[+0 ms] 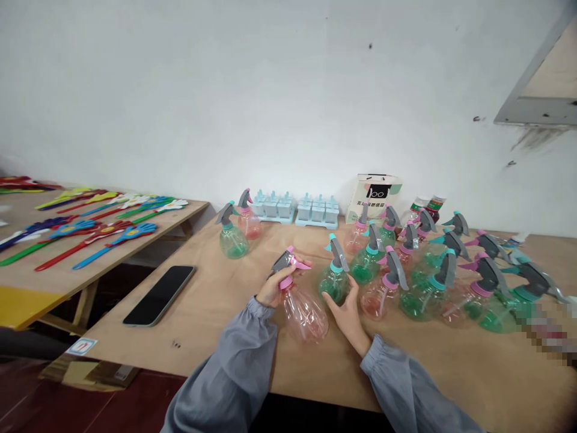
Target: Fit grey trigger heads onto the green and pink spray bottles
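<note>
My left hand point(271, 289) is closed round the neck of a pink spray bottle point(306, 313), which tilts with its pink nozzle pointing right and its clear pink body low over the table. Just to the right, a green spray bottle point(333, 285) with a grey trigger and turquoise collar stands upright. My right hand point(346, 304) grips its lower body, thumb in front and fingers along the right side. Close by on the right is a group of several more pink and green spray bottles point(382, 294).
At the back left stand a green spray bottle point(233, 240) and a pink one point(249, 222). Light blue popsicle molds point(274, 207) and a printed box point(373, 195) line the wall. A phone point(159, 296) lies left. Flower-topped sticks point(90, 240) cover another table.
</note>
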A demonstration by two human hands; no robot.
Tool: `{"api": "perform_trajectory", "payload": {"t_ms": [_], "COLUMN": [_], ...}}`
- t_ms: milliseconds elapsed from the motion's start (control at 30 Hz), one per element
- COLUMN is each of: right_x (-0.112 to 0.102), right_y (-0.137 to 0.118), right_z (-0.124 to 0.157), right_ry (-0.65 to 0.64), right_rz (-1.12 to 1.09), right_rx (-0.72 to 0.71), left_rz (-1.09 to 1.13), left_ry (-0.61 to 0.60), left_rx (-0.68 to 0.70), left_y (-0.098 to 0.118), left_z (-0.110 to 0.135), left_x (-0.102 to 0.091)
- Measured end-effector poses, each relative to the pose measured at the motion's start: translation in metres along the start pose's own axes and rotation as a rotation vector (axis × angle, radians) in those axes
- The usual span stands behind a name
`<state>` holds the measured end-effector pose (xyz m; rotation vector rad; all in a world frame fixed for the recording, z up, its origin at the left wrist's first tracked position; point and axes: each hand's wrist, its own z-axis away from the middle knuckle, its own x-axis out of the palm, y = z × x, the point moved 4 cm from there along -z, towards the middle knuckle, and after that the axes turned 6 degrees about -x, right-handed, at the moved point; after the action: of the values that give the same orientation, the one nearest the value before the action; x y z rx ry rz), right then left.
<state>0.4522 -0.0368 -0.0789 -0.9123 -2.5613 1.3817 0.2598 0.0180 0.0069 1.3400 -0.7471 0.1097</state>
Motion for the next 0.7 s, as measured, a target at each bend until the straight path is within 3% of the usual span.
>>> {"api": "perform_trajectory", "payload": {"t_ms": [167,700], "right_x": [-0.0003,0.0], "right_y": [-0.0016,-0.0027], "right_z": [-0.0003,-0.0007], "right_ry": [-0.024,-0.038], "right_rz": [-0.002,-0.031], "right_rx": [-0.006,0.016], "left_rz": [-0.019,-0.037], "left_ry": [0.038,0.063], "left_rx": [0.089,0.019], "left_y": [0.0048,0.0064], "left_z": [0.0009,0.003], "left_x": [-0.003,-0.0019]}}
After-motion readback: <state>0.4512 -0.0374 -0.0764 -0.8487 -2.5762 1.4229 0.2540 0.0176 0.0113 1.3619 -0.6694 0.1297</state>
